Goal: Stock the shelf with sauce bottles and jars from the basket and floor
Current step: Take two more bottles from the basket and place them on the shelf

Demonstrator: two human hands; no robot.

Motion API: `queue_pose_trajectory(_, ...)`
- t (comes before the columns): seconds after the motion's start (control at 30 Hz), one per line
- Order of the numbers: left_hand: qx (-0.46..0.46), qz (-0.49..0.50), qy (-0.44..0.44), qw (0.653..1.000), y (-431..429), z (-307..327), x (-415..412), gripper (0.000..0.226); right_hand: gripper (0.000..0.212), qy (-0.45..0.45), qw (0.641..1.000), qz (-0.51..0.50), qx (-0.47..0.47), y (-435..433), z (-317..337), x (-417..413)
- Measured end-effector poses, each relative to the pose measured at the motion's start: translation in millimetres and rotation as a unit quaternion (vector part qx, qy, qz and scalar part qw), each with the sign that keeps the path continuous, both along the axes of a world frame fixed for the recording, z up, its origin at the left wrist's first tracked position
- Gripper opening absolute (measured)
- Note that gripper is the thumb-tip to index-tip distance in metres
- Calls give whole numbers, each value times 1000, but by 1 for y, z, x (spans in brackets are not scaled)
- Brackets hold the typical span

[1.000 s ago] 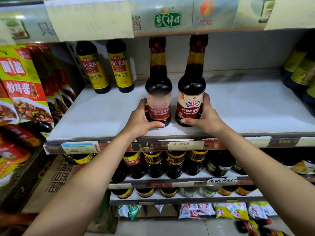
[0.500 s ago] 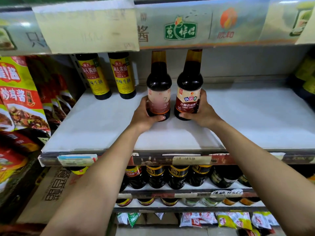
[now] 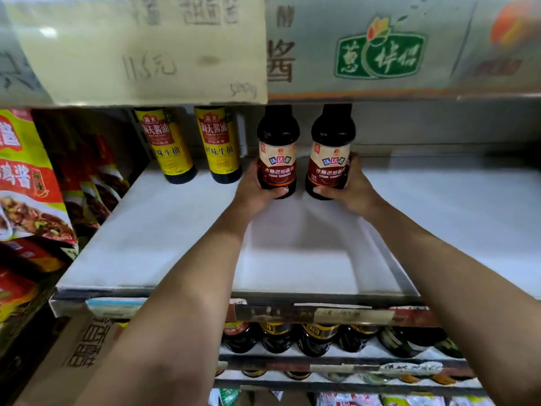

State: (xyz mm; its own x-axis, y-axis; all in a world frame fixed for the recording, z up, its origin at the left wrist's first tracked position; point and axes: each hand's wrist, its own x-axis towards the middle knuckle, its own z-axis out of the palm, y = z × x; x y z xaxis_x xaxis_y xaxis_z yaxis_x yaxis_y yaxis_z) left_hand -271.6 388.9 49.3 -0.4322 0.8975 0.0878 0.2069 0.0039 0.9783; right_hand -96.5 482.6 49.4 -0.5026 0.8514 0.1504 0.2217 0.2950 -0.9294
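Observation:
Two dark soy sauce bottles with cream and maroon labels stand side by side at the back of the white shelf (image 3: 181,230). My left hand (image 3: 254,191) is wrapped around the base of the left bottle (image 3: 277,153). My right hand (image 3: 352,187) grips the base of the right bottle (image 3: 332,153). Both bottles are upright; their necks are hidden behind the shelf edge above. Just to the left stand two yellow-labelled soy sauce bottles (image 3: 199,145), apart from my hands.
Red and green sauce pouches (image 3: 29,177) hang at the left of the shelf. A price strip (image 3: 322,313) runs along the shelf's front edge. Lower shelves hold rows of dark bottles (image 3: 307,338) and packets. A cardboard box (image 3: 85,347) stands lower left.
Both hands have pushed the two bottles from the shelf's front edge deep toward the back wall, next to the yellow-labelled bottles. The camera has moved closer and lower.

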Motion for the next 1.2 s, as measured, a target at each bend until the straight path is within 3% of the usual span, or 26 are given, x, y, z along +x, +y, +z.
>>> queue_pose_trajectory(0.63,4,-14,15,1000,28,-12,-23,80,84,-9,998,-51,35,20,-10,-16)
queue_pose_trajectory(1.2,9,30,0,1000,36,-16,-21,75,80,-25,997,-61,36,22,-10,-20)
